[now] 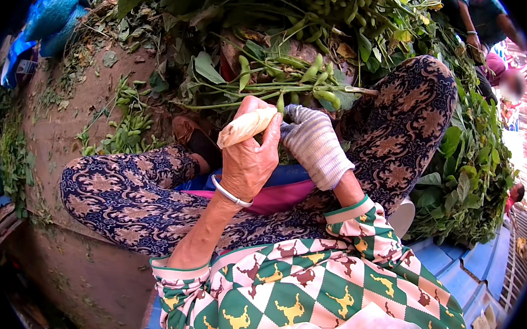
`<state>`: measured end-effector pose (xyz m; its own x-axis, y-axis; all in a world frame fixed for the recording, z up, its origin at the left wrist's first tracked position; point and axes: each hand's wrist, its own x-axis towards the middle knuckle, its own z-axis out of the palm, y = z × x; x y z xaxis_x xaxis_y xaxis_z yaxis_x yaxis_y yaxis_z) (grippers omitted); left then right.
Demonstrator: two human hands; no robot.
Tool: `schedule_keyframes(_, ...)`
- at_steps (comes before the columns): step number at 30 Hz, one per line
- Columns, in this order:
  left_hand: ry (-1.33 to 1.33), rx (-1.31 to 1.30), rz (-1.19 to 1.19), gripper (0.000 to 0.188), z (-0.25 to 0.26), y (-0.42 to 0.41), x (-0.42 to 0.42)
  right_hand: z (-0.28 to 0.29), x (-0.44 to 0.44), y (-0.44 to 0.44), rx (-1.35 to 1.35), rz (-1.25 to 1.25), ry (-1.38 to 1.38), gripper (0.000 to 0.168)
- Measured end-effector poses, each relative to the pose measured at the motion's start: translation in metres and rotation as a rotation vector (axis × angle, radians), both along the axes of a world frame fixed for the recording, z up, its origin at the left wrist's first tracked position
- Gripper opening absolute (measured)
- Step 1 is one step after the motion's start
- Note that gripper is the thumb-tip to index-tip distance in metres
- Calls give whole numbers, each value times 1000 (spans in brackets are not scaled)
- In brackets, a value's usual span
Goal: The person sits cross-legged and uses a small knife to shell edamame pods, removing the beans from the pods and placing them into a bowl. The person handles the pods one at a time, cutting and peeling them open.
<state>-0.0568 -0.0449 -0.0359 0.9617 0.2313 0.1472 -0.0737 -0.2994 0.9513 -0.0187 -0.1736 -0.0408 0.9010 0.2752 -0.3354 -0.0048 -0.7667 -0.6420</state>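
My bare left hand [249, 156], with a pale bangle on the wrist, is closed around a light, wood-coloured handle [248, 128]. Whatever the handle belongs to is hidden. Close beside it, my right hand [314, 140] wears a striped knit glove, its fingers curled inward; what they grip cannot be made out. A single green pod [280, 103] sits between the two hands. Just beyond my fingers a cut soybean stalk [350, 88] lies crosswise, bearing plump green pods [313, 68] and some leaves.
A heap of podded soybean plants [348, 7] lies ahead, continuing as a leafy pile [462, 187] on the right. Loose pods [126, 135] lie on the ground beyond my left knee. Blue sacking [54, 23] is at far left. A person [477, 7] bends over at upper right.
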Motion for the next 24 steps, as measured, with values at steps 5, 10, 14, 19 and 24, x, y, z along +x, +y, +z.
schedule_keyframes(5, -32, -21, -9, 8, -7, 8, 3, 1, 1, 4, 188, -196, 357, 32)
schedule_keyframes(10, 142, -207, -50, 6, -10, 17, 2, 19, 0, 6, 408, -379, 628, 30)
schedule_keyframes(14, 196, -308, -59, 7, -5, 16, 1, 17, -6, -3, 673, -396, 692, 33)
schedule_keyframes(19, 143, -487, -60, 7, -11, 17, 3, 14, -8, -15, 841, -392, 814, 38)
schedule_keyframes(24, 184, -483, -91, 6, -9, 21, 3, 19, -1, -17, 847, -372, 863, 36)
